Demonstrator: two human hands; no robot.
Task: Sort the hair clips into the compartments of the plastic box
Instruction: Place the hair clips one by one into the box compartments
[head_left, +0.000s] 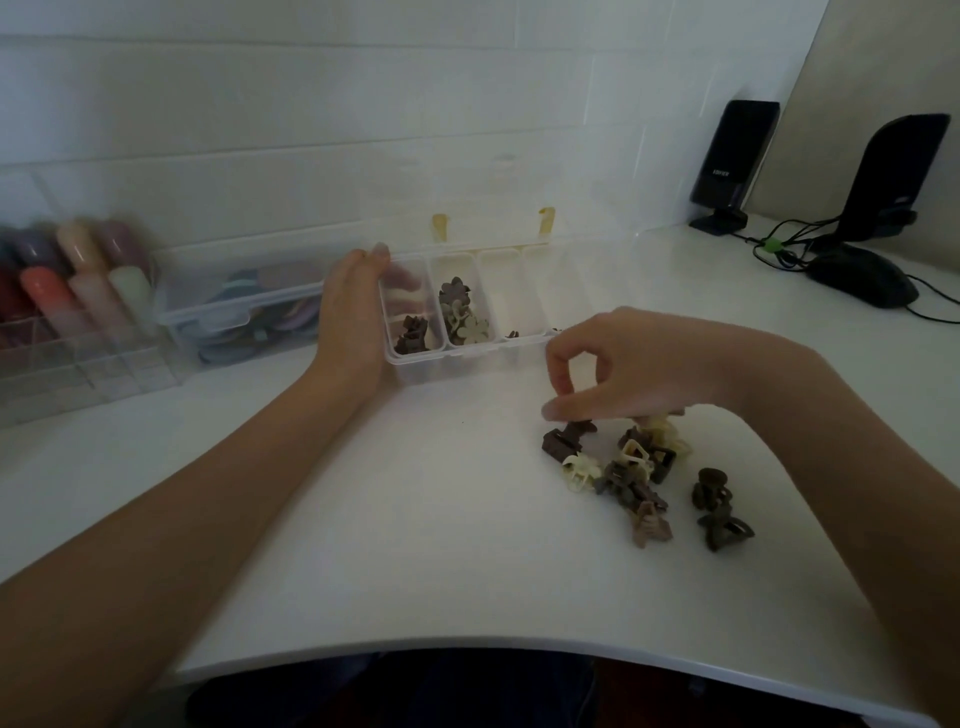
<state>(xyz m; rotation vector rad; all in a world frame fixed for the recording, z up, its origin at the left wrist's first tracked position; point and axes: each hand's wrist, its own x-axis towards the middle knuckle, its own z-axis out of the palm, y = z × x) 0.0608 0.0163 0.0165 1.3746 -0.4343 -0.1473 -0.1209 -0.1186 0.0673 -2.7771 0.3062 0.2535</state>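
The right hand (623, 364) hovers just in front of the plastic box (467, 348), fingers (563, 374) curled, touching the hair clips (628, 473) heaped on the white desk (415, 519); whether they grip one I cannot tell. The left hand (348, 312) lies flat against the box's left wall, fingers straight. Sorted clips (460, 312) fill its two leftmost compartments.

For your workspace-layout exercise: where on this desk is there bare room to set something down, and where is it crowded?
Free: the white desk between the left forearm, the plastic box and the loose clips. Crowded: under the right hand, and the left edge by the organiser.
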